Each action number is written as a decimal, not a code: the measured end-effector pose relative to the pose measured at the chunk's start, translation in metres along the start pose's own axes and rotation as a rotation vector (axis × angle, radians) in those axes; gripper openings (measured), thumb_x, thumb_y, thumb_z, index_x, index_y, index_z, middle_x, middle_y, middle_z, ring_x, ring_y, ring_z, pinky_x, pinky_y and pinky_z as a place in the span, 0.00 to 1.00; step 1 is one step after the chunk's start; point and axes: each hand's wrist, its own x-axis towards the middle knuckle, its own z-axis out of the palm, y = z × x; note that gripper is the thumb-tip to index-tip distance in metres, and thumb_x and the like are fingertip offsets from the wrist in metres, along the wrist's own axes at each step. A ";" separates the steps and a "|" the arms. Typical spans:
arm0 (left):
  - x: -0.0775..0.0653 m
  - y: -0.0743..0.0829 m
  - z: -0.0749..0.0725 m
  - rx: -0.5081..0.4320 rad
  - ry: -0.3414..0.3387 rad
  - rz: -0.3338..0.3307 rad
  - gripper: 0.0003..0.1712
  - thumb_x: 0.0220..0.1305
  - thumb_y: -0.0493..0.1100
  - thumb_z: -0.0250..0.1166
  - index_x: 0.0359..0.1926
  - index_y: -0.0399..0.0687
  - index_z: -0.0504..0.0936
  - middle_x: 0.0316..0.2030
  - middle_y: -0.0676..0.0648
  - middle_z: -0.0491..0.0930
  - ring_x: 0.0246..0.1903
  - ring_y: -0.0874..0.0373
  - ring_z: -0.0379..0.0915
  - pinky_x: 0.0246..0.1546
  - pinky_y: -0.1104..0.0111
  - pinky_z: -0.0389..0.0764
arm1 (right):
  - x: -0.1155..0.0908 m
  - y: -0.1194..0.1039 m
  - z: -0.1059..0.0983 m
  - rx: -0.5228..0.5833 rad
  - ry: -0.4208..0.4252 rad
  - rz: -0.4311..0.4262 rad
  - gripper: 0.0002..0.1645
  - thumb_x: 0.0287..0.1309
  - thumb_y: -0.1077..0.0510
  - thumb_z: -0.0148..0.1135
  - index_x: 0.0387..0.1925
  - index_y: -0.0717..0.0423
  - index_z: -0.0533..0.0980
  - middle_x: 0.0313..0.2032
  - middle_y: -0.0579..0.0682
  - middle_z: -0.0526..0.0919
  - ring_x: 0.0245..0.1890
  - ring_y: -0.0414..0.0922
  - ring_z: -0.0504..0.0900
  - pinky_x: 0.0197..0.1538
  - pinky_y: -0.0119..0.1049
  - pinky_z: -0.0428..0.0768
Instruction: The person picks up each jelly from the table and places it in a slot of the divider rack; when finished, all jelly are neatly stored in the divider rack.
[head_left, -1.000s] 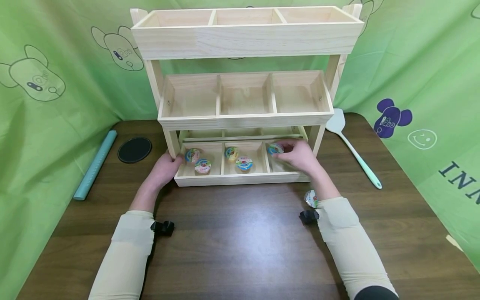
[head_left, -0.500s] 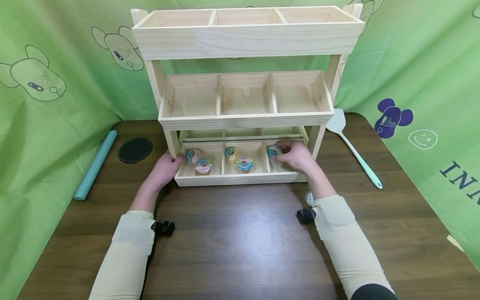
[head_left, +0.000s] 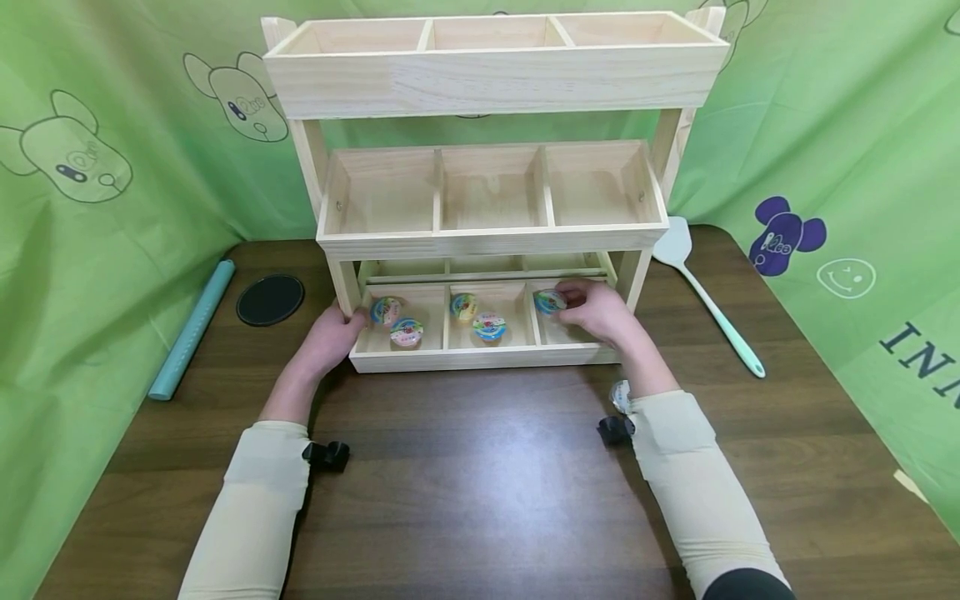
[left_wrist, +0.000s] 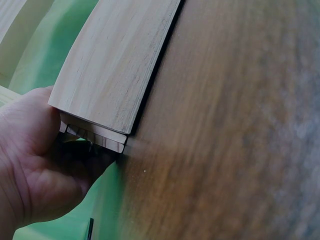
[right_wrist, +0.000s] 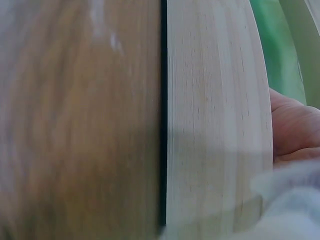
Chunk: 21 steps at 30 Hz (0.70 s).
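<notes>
My left hand point(head_left: 335, 337) grips the left end of the lowest tray point(head_left: 480, 360) of a pale wooden rack. In the left wrist view the hand point(left_wrist: 37, 155) lies round the tray's end board, its fingertips hidden behind the wood. In the tray's right compartment, my right hand point(head_left: 600, 315) has thumb and finger at the right edge of a small jelly cup point(head_left: 550, 302) with a blue-green lid. Two jelly cups point(head_left: 407, 333) sit in the left compartment and two more point(head_left: 489, 327) in the middle one. The right wrist view shows the hand point(right_wrist: 295, 130) only partly, behind the tray's front board.
Another small cup point(head_left: 620, 397) lies on the table beneath the right wrist. A pale turquoise spatula point(head_left: 712, 304) is at the right. At the left are a black disc point(head_left: 270, 300) and a blue roll point(head_left: 191, 329). The rack's middle tray point(head_left: 491, 242) overhangs the hands.
The cup in the right compartment has shifted very slightly left and down. My right hand moved a little left, then back right, so more of the lid shows. The left hand has stayed put.
</notes>
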 end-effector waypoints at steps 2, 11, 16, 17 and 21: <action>0.000 0.000 0.000 0.002 0.001 -0.003 0.36 0.77 0.47 0.45 0.75 0.26 0.51 0.63 0.25 0.69 0.60 0.38 0.71 0.62 0.49 0.72 | -0.002 -0.001 -0.003 -0.003 -0.006 -0.001 0.35 0.55 0.63 0.70 0.65 0.66 0.72 0.57 0.64 0.80 0.56 0.56 0.79 0.57 0.43 0.75; 0.000 0.001 0.000 0.004 0.001 0.005 0.35 0.77 0.47 0.45 0.75 0.27 0.53 0.64 0.26 0.69 0.62 0.39 0.68 0.64 0.48 0.69 | -0.016 -0.005 -0.025 -0.018 0.020 -0.035 0.31 0.57 0.61 0.70 0.62 0.67 0.75 0.54 0.64 0.83 0.55 0.56 0.80 0.54 0.38 0.77; 0.000 0.001 0.000 -0.001 -0.003 0.005 0.36 0.77 0.47 0.45 0.76 0.28 0.50 0.65 0.26 0.68 0.61 0.39 0.69 0.63 0.48 0.71 | -0.025 -0.006 -0.034 -0.011 0.010 -0.072 0.28 0.61 0.62 0.68 0.61 0.68 0.76 0.54 0.64 0.83 0.53 0.56 0.81 0.46 0.27 0.77; -0.001 0.001 0.000 -0.002 -0.005 0.004 0.36 0.77 0.46 0.45 0.76 0.28 0.49 0.64 0.26 0.68 0.61 0.39 0.70 0.62 0.48 0.71 | -0.028 -0.006 -0.036 -0.006 -0.002 -0.083 0.27 0.61 0.61 0.68 0.61 0.68 0.76 0.54 0.64 0.83 0.53 0.56 0.82 0.45 0.26 0.77; -0.001 0.000 -0.001 0.004 -0.003 0.007 0.36 0.77 0.46 0.44 0.76 0.28 0.50 0.65 0.26 0.68 0.62 0.39 0.69 0.63 0.48 0.70 | -0.038 -0.006 -0.040 0.000 -0.051 -0.128 0.26 0.62 0.62 0.68 0.59 0.69 0.76 0.54 0.65 0.82 0.52 0.55 0.82 0.44 0.25 0.79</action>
